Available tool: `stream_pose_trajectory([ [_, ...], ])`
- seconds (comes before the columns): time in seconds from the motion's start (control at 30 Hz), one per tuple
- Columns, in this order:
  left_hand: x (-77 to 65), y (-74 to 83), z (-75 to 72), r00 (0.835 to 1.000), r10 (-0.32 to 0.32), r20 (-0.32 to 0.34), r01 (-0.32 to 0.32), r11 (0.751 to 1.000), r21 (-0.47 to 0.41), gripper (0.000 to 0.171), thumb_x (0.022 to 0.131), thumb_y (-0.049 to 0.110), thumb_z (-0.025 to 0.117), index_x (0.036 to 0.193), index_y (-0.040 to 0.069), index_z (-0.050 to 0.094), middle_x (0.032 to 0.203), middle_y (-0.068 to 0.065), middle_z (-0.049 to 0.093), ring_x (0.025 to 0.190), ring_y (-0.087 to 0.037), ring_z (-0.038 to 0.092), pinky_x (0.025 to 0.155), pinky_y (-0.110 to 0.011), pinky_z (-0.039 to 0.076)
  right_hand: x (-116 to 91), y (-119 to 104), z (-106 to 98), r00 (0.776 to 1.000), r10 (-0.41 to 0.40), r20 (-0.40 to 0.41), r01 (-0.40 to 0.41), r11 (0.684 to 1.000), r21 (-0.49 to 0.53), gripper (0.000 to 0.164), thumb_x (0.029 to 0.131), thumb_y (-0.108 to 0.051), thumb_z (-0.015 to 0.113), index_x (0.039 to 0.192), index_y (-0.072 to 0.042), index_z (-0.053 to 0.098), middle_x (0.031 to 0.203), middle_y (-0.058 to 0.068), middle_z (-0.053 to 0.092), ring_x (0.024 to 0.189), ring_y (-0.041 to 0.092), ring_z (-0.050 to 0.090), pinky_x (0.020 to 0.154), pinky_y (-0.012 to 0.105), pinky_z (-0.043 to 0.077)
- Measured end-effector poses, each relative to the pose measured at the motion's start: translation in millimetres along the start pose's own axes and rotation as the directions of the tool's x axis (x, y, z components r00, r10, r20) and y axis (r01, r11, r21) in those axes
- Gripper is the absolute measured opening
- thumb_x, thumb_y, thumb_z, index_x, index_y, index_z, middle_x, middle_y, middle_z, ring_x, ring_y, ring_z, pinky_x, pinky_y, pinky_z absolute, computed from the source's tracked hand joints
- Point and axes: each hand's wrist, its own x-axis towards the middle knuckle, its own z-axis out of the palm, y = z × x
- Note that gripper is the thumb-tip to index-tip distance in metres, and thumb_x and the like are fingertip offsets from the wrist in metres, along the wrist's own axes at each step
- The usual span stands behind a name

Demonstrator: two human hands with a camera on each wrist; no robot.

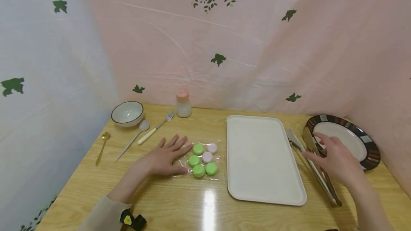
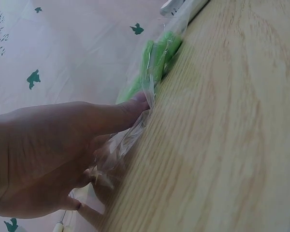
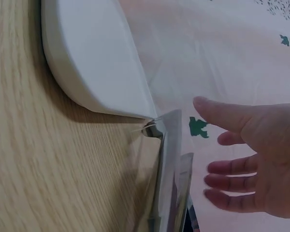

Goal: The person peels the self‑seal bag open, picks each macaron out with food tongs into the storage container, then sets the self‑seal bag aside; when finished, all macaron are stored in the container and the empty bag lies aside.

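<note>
Fingers spread, my left hand (image 1: pixel 165 158) rests on the left edge of a clear plastic bag (image 1: pixel 221 152). Several round green pieces (image 1: pixel 198 170) and pale lilac pieces (image 1: pixel 207 157) lie in the bag. In the left wrist view the thumb touches the crinkled plastic (image 2: pixel 128 135). My right hand (image 1: pixel 340 159) hovers over a pair of metal tongs (image 1: pixel 321 179), thumb and fingers apart and holding nothing. The tongs' two arms lean towards the right wrist camera, with the hand (image 3: pixel 261 159) beside them.
A white rectangular tray (image 1: pixel 263 159) lies between the bag and the tongs. Behind the right hand is a dark-rimmed plate (image 1: pixel 372 152). On the left are a bowl (image 1: pixel 128 113), a gold spoon (image 1: pixel 102 149), a grey spoon (image 1: pixel 131 140), a fork (image 1: pixel 154 131) and a pink-capped shaker (image 1: pixel 183 104).
</note>
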Motion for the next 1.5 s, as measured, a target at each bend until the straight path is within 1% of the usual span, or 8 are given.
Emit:
stream_pose_trajectory([
  [0.2, -0.6, -0.2, 0.6, 1.0, 0.003, -0.001, -0.003, 1.0, -0.012, 0.083, 0.083, 0.074, 0.041, 0.151, 0.035, 0.011, 0.16, 0.002, 0.001, 0.148, -0.03, 0.0, 0.116, -0.061, 0.008, 0, 9, 1, 0.989, 0.023, 0.145, -0.016, 0.999, -0.048, 0.112, 0.075, -0.078, 0.051, 0.15, -0.004, 0.011, 0.132, 0.04, 0.031, 0.109, 0.058, 0.045, 0.069, 0.063, 0.044],
  [0.33, -0.4, -0.4, 0.7, 1.0, 0.002, -0.004, -0.002, 1.0, -0.01, 0.083, 0.083, 0.074, 0.04, 0.15, 0.036, 0.011, 0.161, 0.002, 0.001, 0.148, -0.03, 0.0, 0.116, -0.061, 0.008, 1, 10, 4, 0.983, 0.002, 0.184, 0.005, 0.999, -0.037, 0.115, 0.076, -0.076, 0.052, 0.149, 0.001, 0.008, 0.131, 0.04, 0.036, 0.112, 0.057, 0.044, 0.075, 0.065, 0.043],
  [0.53, -1.1, -0.9, 1.2, 1.0, -0.005, -0.009, 0.005, 1.0, -0.004, 0.083, 0.083, 0.075, 0.04, 0.15, 0.037, 0.01, 0.161, 0.003, 0.001, 0.148, -0.03, 0.0, 0.116, -0.06, 0.008, 3, 10, 9, 0.972, -0.017, 0.233, 0.016, 1.0, 0.006, 0.119, 0.077, -0.071, 0.058, 0.147, 0.006, 0.0, 0.137, 0.045, 0.028, 0.119, 0.062, 0.034, 0.085, 0.068, 0.039],
  [0.77, -1.6, -0.7, 1.4, 1.0, -0.003, -0.02, 0.003, 1.0, 0.002, 0.082, 0.083, 0.075, 0.04, 0.15, 0.037, 0.012, 0.161, 0.002, 0.003, 0.148, -0.03, 0.002, 0.116, -0.061, 0.009, 5, 9, 14, 0.975, 0.01, 0.222, -0.009, 1.0, -0.009, 0.118, 0.078, -0.065, 0.062, 0.143, 0.014, 0.002, 0.133, 0.047, 0.03, 0.115, 0.062, 0.039, 0.084, 0.066, 0.041],
  [0.9, -2.5, 1.1, -2.5, 1.0, 0.01, -0.017, -0.01, 1.0, -0.013, 0.082, 0.084, 0.073, 0.042, 0.151, 0.035, 0.013, 0.16, 0.0, 0.004, 0.148, -0.032, 0.003, 0.116, -0.06, 0.01, 6, 8, 12, 0.976, 0.021, 0.218, -0.017, 1.0, -0.02, 0.11, 0.082, -0.059, 0.061, 0.141, 0.018, 0.008, 0.131, 0.047, 0.033, 0.113, 0.062, 0.041, 0.083, 0.065, 0.042],
  [1.1, -0.7, 2.4, -4.4, 0.994, 0.073, -0.077, -0.075, 0.997, -0.025, 0.083, 0.084, 0.069, 0.048, 0.151, 0.026, 0.02, 0.16, -0.005, 0.008, 0.148, -0.033, 0.002, 0.118, -0.057, 0.008, 4, 8, 4, 0.979, 0.014, 0.202, -0.011, 1.0, -0.018, 0.099, 0.087, -0.053, 0.058, 0.138, 0.021, 0.015, 0.131, 0.048, 0.032, 0.112, 0.062, 0.04, 0.085, 0.065, 0.041],
  [1.33, 3.8, 5.5, -6.7, 0.968, 0.17, -0.187, -0.184, 0.981, -0.06, 0.073, 0.088, 0.059, 0.051, 0.146, 0.018, 0.035, 0.159, -0.004, 0.017, 0.148, -0.028, 0.007, 0.119, -0.055, 0.006, 3, 1, -12, 0.975, 0.025, 0.22, -0.031, 0.999, 0.025, 0.108, 0.086, -0.065, 0.05, 0.145, 0.013, 0.004, 0.136, 0.045, 0.029, 0.114, 0.062, 0.039, 0.081, 0.063, 0.044],
  [1.5, 5.3, 8.1, -5.9, 0.97, 0.142, -0.196, -0.158, 0.985, -0.067, 0.075, 0.087, 0.061, 0.051, 0.145, 0.015, 0.036, 0.154, -0.004, 0.031, 0.145, -0.026, 0.023, 0.119, -0.051, 0.012, 8, -25, -20, 0.987, -0.024, 0.16, 0.013, 0.998, 0.066, 0.107, 0.085, -0.069, 0.048, 0.149, 0.004, 0.004, 0.138, 0.039, 0.035, 0.114, 0.057, 0.044, 0.079, 0.06, 0.046],
])
